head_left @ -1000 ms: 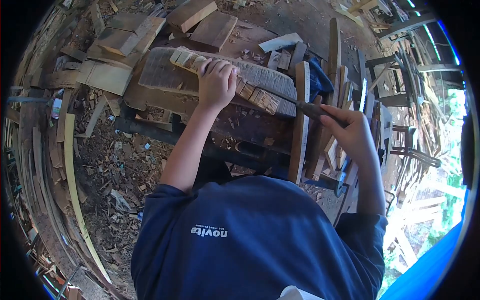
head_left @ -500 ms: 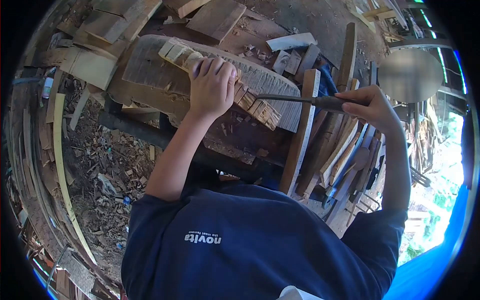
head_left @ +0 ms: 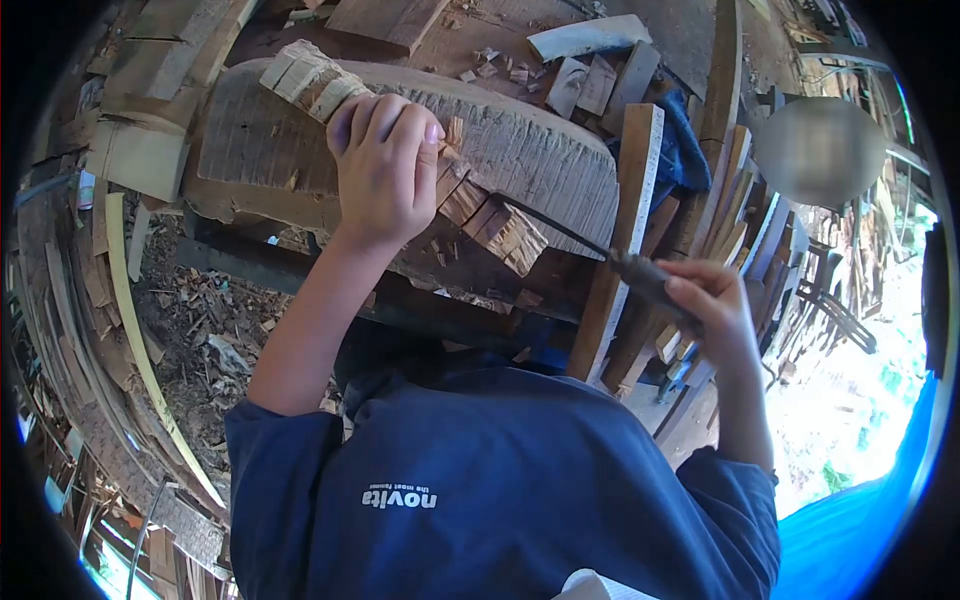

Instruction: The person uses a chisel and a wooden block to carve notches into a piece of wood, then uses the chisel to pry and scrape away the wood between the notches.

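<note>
My left hand (head_left: 385, 175) is closed around a notched length of wood (head_left: 512, 238), which lies slanting across a thick wooden slab (head_left: 540, 150). Cuts cross both visible ends of the piece; its middle is hidden under my fingers. In my right hand (head_left: 712, 305) is the dark handle of a hooked hand tool (head_left: 560, 228). Its thin metal shank runs left to the notched wood, and the tip rests at or just over one of the cuts. Whether the tip touches is hard to tell.
An upright board (head_left: 625, 230) stands at the slab's right end, beside dark blue cloth (head_left: 688, 150) and stacked timber (head_left: 735, 190). Offcuts (head_left: 595, 85) lie behind the slab. Wood chips (head_left: 215, 350) cover the ground at left, near long thin strips (head_left: 130, 300).
My right hand has dropped lower and nearer my body, tilting the tool so its handle slopes down. The view has shifted, and my left hand still grips the notched wood.
</note>
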The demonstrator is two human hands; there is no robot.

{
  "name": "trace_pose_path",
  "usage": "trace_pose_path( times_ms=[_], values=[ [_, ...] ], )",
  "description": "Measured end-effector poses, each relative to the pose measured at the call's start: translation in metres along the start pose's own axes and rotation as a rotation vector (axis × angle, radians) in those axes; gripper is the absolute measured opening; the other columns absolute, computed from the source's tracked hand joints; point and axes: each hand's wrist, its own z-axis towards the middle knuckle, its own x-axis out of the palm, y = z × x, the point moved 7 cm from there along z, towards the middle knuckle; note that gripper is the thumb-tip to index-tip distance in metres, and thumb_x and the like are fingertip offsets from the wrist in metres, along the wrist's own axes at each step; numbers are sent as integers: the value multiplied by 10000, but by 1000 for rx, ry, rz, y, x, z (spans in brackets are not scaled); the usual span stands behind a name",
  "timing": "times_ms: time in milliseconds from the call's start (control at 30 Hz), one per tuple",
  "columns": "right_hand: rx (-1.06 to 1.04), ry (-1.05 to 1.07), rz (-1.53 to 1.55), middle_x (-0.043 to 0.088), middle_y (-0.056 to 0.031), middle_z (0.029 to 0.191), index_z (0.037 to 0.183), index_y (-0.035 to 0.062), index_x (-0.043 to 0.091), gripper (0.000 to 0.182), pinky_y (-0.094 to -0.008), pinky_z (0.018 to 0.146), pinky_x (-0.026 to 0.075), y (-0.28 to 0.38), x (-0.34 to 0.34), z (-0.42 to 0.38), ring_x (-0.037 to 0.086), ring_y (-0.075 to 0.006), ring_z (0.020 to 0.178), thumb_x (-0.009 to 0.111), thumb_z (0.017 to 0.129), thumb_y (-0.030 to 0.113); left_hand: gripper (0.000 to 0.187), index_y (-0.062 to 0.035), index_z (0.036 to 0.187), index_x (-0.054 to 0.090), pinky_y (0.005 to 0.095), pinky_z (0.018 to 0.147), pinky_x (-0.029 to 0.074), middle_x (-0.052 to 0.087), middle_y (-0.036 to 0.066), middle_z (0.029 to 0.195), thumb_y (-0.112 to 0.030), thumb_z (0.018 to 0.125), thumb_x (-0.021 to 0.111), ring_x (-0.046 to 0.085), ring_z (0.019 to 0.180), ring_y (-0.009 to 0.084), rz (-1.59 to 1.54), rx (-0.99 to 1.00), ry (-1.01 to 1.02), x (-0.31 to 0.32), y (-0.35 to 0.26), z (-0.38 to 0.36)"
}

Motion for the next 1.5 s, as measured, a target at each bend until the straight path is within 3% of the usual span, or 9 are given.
trace_pose_path(
  times_ms=[233,500,700,833,967,1133,1300,1367,1500],
  values=[
    [187,18,313,641,-56,740,1151,-59,663,404,-200,393,335,-37,34,-30,506,-54,476,721,944,284,217,-87,864,608,427,967,333,584,64,877,-161,997,454,543,925,280,27,-28,0,-1,-1,0],
    [276,93,457,599,-77,698,1170,68,590,271,-181,383,345,-45,76,-31,512,-76,452,589,1027,298,186,-99,883,614,420,965,334,585,53,885,-168,993,480,550,914,273,8,-25,-28,-4,-3,0],
    [14,-80,145,674,-20,723,1206,-22,662,363,-185,470,346,-24,41,-43,535,-30,548,714,949,230,173,-118,883,615,421,975,332,588,37,883,-184,988,494,555,903,262,18,-23,-35,-3,-4,0],
    [-137,-108,-120,671,-5,724,1201,-1,696,349,-196,553,407,2,15,-49,568,-33,600,732,933,220,141,-122,880,613,420,993,328,585,37,889,-171,962,509,554,912,261,23,-22,-42,-4,-4,-1],
    [-59,-111,-413,662,11,712,1194,72,735,320,-212,609,423,55,2,-47,564,-43,623,767,894,181,115,-127,876,613,427,1003,331,583,36,897,-157,940,523,554,926,262,25,-26,-46,-4,-4,-1],
    [-117,-26,-542,655,0,704,1188,59,737,322,-236,625,427,100,-4,-28,557,-48,633,769,890,179,100,-128,872,612,432,1014,334,582,35,897,-157,929,535,560,938,263,8,-35,-64,-5,-3,-2],
    [-130,28,-682,750,-91,859,1179,55,737,317,-263,708,505,134,5,-24,667,-102,737,764,889,180,42,-132,881,588,438,1037,328,566,37,895,-148,843,595,561,953,257,-4,-45,-79,-4,-1,-4],
    [-142,15,-823,757,-106,941,1165,53,736,319,-295,767,552,151,11,-24,707,-152,797,779,880,190,100,-131,866,607,434,1026,332,581,36,893,-164,930,538,572,950,259,-4,-45,-80,-5,-1,-3],
    [-306,-22,-785,743,-114,1066,1051,39,753,265,-294,750,560,175,16,-17,719,-165,817,818,847,196,110,-128,871,607,438,1031,328,583,36,899,-164,939,528,573,963,258,-4,-48,-68,-4,1,-4]
  ],
)
